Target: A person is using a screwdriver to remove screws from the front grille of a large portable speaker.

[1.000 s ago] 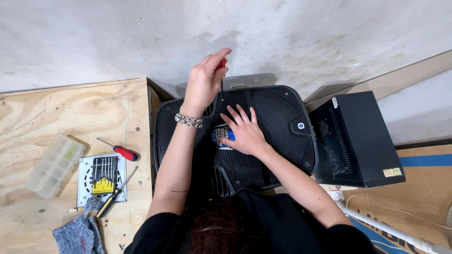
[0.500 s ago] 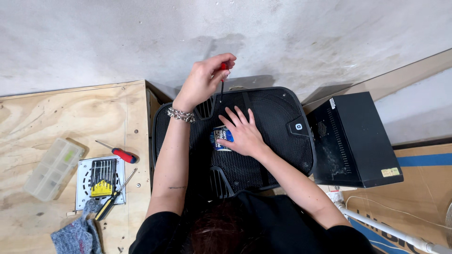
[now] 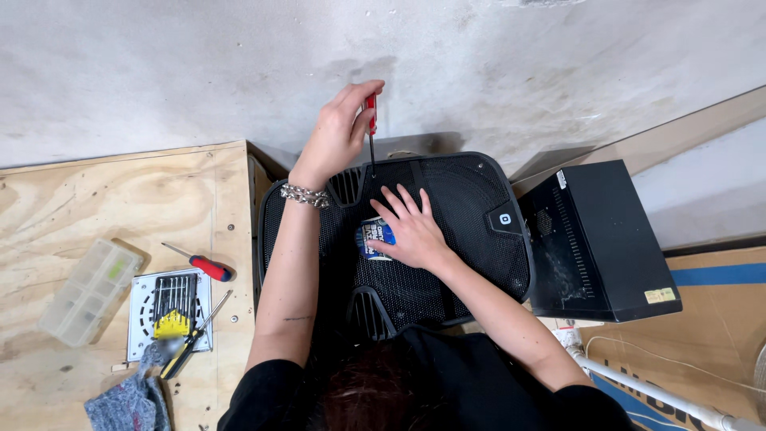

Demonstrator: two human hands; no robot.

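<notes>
The left hand [image 3: 339,132] is up at the far edge of the black mesh fan housing [image 3: 463,199], its grip wrapped around the red handle of a screwdriver [image 3: 371,132] held upright, the dark shaft pointing straight down with its tip at the housing's far rim, just left of centre. A chain bracelet [image 3: 305,195] sits on that wrist. The right hand [image 3: 411,231] lies flat on the middle of the housing, fingers spread, its grip released and holding nothing, pressing down beside a round blue and white label [image 3: 373,237] that peeks out at its left edge. The housing fills the centre of the scene, against the grey concrete wall [image 3: 199,72]. Just right of it, touching or nearly so, is a black box [image 3: 606,239] with vent slots on its side. Off to the left, the plywood worktop [image 3: 104,199] carries a second red-handled screwdriver [image 3: 203,264], lying loose and well apart from both hands. Nearer on that side, a white square grille [image 3: 140,319] holds a yellow-based set of dark bits [image 3: 173,307], with a yellow-handled tool [image 3: 191,339] across its near corner. A clear plastic organiser box [image 3: 89,291] lies further left, and a grey rag [image 3: 128,403] is bunched at the near edge.
</notes>
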